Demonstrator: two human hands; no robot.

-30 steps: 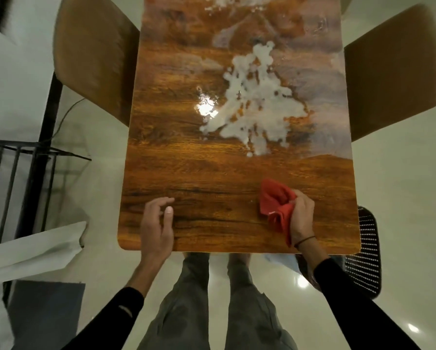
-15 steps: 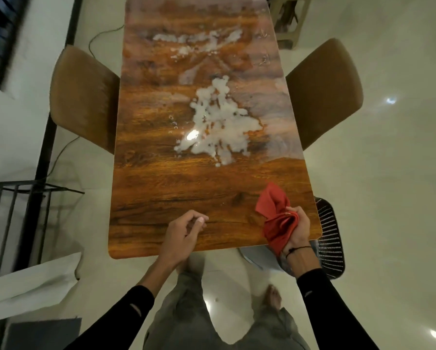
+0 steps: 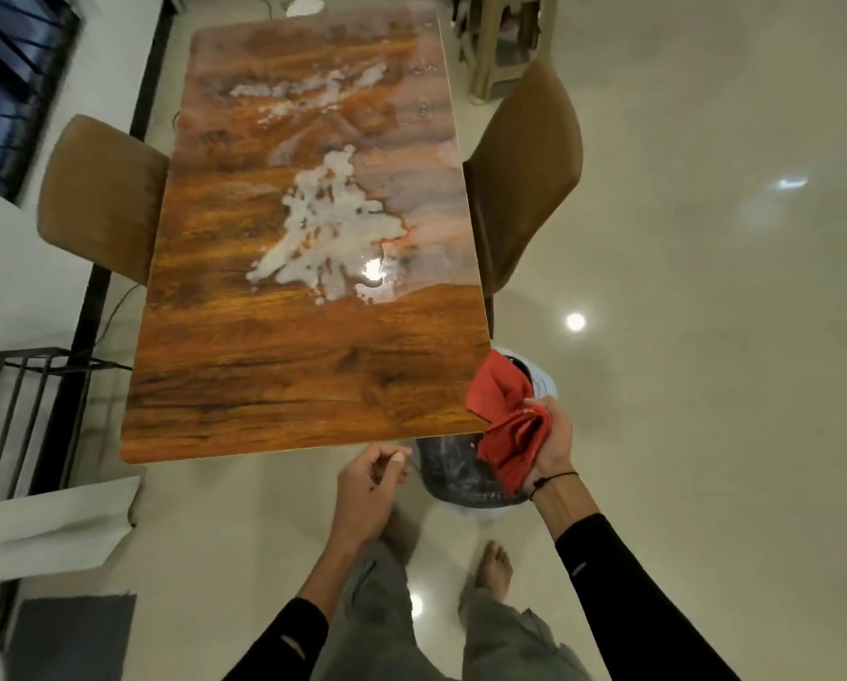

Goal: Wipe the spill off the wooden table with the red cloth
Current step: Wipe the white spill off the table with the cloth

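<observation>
Head view, only camera. Spill (image 3: 328, 233) lies white and branching across the middle of the wooden surface (image 3: 264, 376), with a second streaky patch (image 3: 313, 88) toward the far end and a thin cloudy film spreading to the right edge. None of it looks wiped; I judge the task essentially unstarted on the wet area.

Right hand (image 3: 551, 444) holds the red cloth (image 3: 507, 420) bunched in curled fingers, off the near right corner of the surface and above a dark mesh bin (image 3: 456, 471) on the floor. Cloth is not touching the surface as far as I can tell, and sits well apart from the spill.

Left hand (image 3: 370, 479) hangs just below the near edge, fingers loosely curled, holding nothing.

Two tan chairs flank the surface, left chair (image 3: 97, 199) and right chair (image 3: 524, 179), both pushed in beside the spill. The person's bare feet and grey trousers show below.

Remaining, by my reading: bring the cloth onto the surface, pass through the main patch, then the far streaks and the film.
</observation>
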